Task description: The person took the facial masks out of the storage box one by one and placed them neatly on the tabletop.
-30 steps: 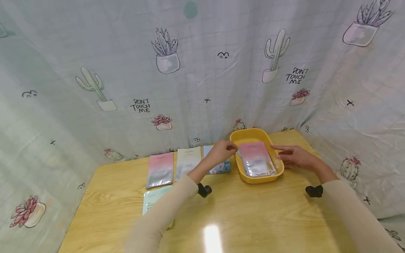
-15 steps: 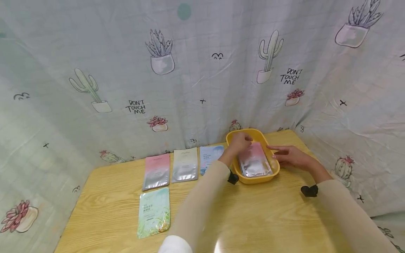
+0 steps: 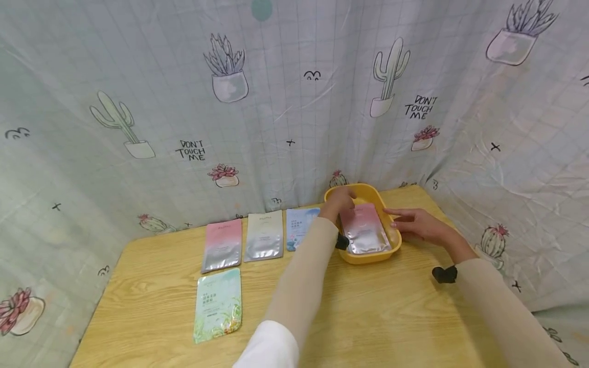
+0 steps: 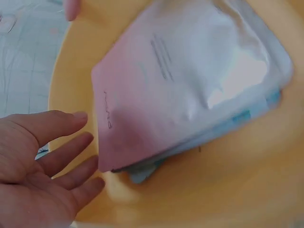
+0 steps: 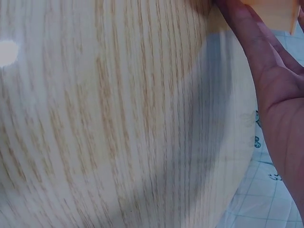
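Observation:
A yellow plastic tray [image 3: 365,259] holds a small stack of face mask packets, with a pink-and-silver face mask packet [image 3: 365,230] on top. My left hand [image 3: 339,200] is inside the tray's far left part. Seen from the left wrist, its fingers are spread and relaxed beside the pink end of that packet [image 4: 180,76]; nothing is held. Blue-green edges of lower packets [image 4: 228,123] stick out beneath. At the tray's right rim, my right hand [image 3: 423,226] touches the side with fairly straight fingers. In the right wrist view this hand [image 5: 280,80] is only partly visible.
Left of the tray lie a blue packet [image 3: 298,225], a cream-and-silver packet [image 3: 264,237] and a pink-and-silver packet [image 3: 223,245] in a row. A green packet [image 3: 218,306] lies nearer the front. A printed curtain [image 3: 276,112] hangs behind the wooden table [image 3: 368,312].
My left hand has moved right, from the tray's left rim into the tray, uncovering the blue and green packets. My right hand stays at the right rim. The head view has shifted slightly.

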`<state>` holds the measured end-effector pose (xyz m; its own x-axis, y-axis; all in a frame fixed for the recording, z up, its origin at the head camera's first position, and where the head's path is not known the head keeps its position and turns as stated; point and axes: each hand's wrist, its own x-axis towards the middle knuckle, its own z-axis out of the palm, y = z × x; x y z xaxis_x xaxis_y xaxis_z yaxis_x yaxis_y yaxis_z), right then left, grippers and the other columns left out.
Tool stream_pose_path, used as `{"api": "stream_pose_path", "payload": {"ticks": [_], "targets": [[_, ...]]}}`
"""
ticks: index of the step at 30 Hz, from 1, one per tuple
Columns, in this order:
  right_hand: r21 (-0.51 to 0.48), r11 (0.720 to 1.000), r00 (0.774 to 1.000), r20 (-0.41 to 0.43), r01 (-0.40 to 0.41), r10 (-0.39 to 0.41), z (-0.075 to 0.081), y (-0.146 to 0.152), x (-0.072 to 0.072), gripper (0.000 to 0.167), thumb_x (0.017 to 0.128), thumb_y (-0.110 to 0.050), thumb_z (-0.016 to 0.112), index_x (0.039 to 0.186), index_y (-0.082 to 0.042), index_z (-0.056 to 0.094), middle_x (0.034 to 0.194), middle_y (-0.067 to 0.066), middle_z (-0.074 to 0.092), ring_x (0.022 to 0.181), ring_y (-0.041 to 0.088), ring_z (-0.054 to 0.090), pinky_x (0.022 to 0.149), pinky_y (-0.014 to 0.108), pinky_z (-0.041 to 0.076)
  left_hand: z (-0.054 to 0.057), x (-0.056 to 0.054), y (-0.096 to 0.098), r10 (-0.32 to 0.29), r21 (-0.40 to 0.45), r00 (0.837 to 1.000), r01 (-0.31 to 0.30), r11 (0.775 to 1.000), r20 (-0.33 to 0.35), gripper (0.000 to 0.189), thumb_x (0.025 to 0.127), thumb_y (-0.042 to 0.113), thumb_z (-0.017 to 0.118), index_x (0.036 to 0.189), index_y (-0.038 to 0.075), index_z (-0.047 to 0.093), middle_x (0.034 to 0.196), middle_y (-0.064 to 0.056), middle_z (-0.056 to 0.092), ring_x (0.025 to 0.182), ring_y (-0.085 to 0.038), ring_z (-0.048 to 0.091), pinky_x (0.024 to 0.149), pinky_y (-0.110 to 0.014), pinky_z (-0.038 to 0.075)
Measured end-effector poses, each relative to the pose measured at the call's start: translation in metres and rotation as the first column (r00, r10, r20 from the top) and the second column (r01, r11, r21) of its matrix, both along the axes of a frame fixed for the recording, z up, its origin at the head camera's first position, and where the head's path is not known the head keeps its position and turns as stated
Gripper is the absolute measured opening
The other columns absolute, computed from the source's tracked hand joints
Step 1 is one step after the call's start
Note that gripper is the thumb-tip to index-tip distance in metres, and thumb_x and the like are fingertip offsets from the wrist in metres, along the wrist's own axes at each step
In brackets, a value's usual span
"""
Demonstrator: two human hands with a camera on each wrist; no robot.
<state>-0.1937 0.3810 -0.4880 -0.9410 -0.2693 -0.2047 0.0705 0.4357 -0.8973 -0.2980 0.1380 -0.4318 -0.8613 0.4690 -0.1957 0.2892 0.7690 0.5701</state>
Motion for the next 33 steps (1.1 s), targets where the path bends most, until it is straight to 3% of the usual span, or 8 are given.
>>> {"api": "stream_pose_path", "payload": {"ticks": [4,10,18,23,26,29,30,33], "targets": [[0.043,0.999,1.0,-0.008,0.019,-0.018,0.0,0.001,0.003,0.064,0.099,-0.035,0.069,0.154,-0.014,0.045,0.151,0.027,0.046,0.124,0.033,0.06,0.094,0.039,0.057,-0.005,-0.001,0.0,0.037,0.089,0.998,-0.041,0.995,0.046,0.036,0.092,-0.005,0.066,0.127,0.002,0.07,0.13,-0.01,0.068,0.113,-0.023,0.06,0.097,-0.029,0.052],[0.046,0.999,1.0,-0.003,0.018,-0.018,-0.001,0.002,0.005,0.064,0.099,-0.036,0.067,0.155,-0.016,0.044,0.156,0.026,0.039,0.133,0.042,0.051,0.097,0.041,0.055,-0.011,0.001,0.008,0.108,0.149,0.994,-0.11,0.983,0.019,0.029,0.088,-0.005,0.069,0.116,0.001,0.075,0.115,-0.01,0.072,0.093,-0.02,0.06,0.078,-0.023,0.054],[0.002,1.0,1.0,-0.014,0.022,-0.022,-0.001,0.001,0.0,0.062,0.1,-0.032,0.067,0.154,-0.014,0.045,0.155,0.025,0.042,0.125,0.032,0.06,0.095,0.039,0.057,-0.023,-0.003,0.014,0.224,0.258,0.974,-0.21,0.943,-0.025,0.015,0.094,0.001,0.068,0.104,0.002,0.079,0.104,-0.009,0.074,0.09,-0.02,0.062,0.074,-0.023,0.055],[0.002,0.999,0.999,-0.009,0.033,-0.033,-0.002,0.004,-0.001,0.062,0.1,-0.03,0.068,0.154,-0.013,0.045,0.153,0.025,0.044,0.122,0.026,0.061,0.093,0.036,0.057,-0.036,0.002,0.018,0.244,0.335,0.964,-0.197,0.921,-0.102,0.015,0.091,-0.001,0.067,0.096,0.003,0.081,0.094,-0.006,0.075,0.086,-0.018,0.067,0.071,-0.021,0.055],[0.007,1.0,0.999,-0.021,0.027,-0.027,-0.002,0.003,-0.003,0.061,0.099,-0.031,0.069,0.153,-0.013,0.047,0.152,0.024,0.045,0.123,0.027,0.06,0.094,0.036,0.057,-0.045,0.005,0.017,0.283,0.447,0.959,-0.248,0.859,-0.011,0.012,0.09,-0.002,0.069,0.094,0.001,0.08,0.089,-0.007,0.076,0.08,-0.018,0.07,0.068,-0.021,0.057],[0.018,1.0,1.0,-0.027,0.012,-0.012,-0.001,0.001,-0.006,0.062,0.098,-0.034,0.069,0.153,-0.014,0.048,0.152,0.024,0.045,0.125,0.033,0.059,0.094,0.037,0.057,-0.053,0.006,0.012,0.334,0.505,0.927,-0.372,0.778,0.168,0.005,0.088,0.004,0.078,0.092,0.002,0.081,0.087,-0.007,0.075,0.073,-0.018,0.068,0.068,-0.026,0.058],[0.017,1.0,1.0,-0.025,0.009,-0.009,-0.001,0.0,-0.006,0.062,0.098,-0.034,0.069,0.153,-0.014,0.048,0.153,0.024,0.045,0.126,0.035,0.058,0.095,0.037,0.057,-0.055,0.005,0.011,0.342,0.496,0.916,-0.401,0.77,0.209,0.006,0.087,0.008,0.08,0.092,0.004,0.082,0.087,-0.005,0.075,0.073,-0.015,0.066,0.069,-0.026,0.058],[0.025,1.0,1.0,-0.019,0.011,-0.01,-0.001,0.0,-0.006,0.062,0.098,-0.034,0.07,0.153,-0.014,0.048,0.152,0.024,0.046,0.127,0.038,0.056,0.095,0.038,0.057,-0.058,0.005,0.008,0.313,0.452,0.902,-0.421,0.786,0.297,0.011,0.088,0.017,0.081,0.094,0.008,0.083,0.09,-0.002,0.075,0.074,-0.012,0.06,0.074,-0.027,0.056]]}}
